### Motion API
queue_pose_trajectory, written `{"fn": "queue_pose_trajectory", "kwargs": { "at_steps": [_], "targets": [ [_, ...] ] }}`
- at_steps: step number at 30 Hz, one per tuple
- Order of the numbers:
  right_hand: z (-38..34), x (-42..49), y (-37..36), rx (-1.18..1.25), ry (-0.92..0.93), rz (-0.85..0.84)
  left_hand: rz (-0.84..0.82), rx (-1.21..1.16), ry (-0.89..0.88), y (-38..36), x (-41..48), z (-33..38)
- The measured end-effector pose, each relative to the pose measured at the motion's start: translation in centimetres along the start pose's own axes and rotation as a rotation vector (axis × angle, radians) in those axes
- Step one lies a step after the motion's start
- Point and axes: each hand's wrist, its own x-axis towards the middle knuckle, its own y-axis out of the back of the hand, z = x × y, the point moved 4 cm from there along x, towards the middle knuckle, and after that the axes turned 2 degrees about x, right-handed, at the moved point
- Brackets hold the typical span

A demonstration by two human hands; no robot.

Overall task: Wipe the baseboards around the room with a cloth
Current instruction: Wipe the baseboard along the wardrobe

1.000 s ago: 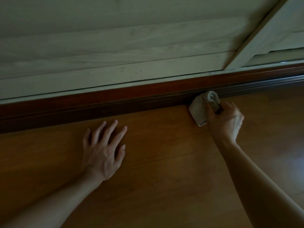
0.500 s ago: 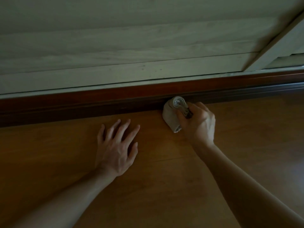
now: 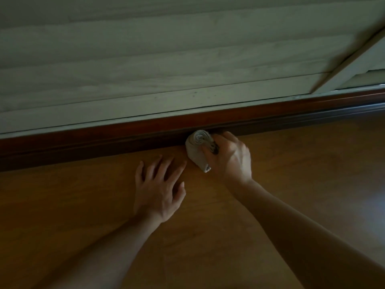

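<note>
A dark reddish-brown baseboard (image 3: 104, 142) runs across the view where the pale wall panelling meets the wooden floor. My right hand (image 3: 229, 159) grips a rolled, light grey cloth (image 3: 196, 149) and holds it against the foot of the baseboard near the middle. Just to its left, my left hand (image 3: 160, 186) rests flat on the floor with its fingers spread, fingertips close to the cloth but apart from it.
The orange-brown wooden floor (image 3: 83, 205) fills the lower half. Pale horizontal wall boards (image 3: 145, 69) rise above the baseboard. A slanted pale frame piece (image 3: 350, 63) stands at the upper right. The room is dim.
My right hand has slid the cloth leftward along the baseboard, closing the gap to my left hand. The left hand stays planted on the floor while the view shifts.
</note>
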Motion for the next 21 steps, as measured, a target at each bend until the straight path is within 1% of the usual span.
{"fn": "queue_pose_trajectory", "kwargs": {
  "at_steps": [3,6,8,10,12,14,17,21],
  "targets": [
    [3.2,0.1,2.5,-0.067,-0.125,0.005,-0.007,0.004,0.003,0.0,-0.1,-0.1],
    [8.8,-0.2,7.2,-0.162,-0.309,0.104,-0.015,0.008,-0.005,0.0,0.0,-0.1],
    [11.5,-0.5,9.4,-0.188,-0.344,0.095,-0.031,0.010,-0.002,0.1,0.1,0.0],
    [12.7,-0.6,10.3,-0.197,-0.299,0.019,-0.052,0.025,0.008,0.1,0.0,0.1],
    [12.8,-0.4,10.6,-0.197,-0.211,-0.030,-0.049,0.032,0.022,0.1,-0.1,0.2],
    [12.8,0.2,11.2,-0.178,-0.157,-0.010,-0.041,0.035,0.025,0.2,0.0,0.3],
    [13.3,0.9,11.4,-0.137,-0.144,0.029,-0.034,0.040,0.035,0.4,0.0,0.7],
    [14.3,1.5,9.8,-0.056,-0.064,0.006,-0.038,0.047,0.059,0.4,0.1,1.0]
  ]
}}
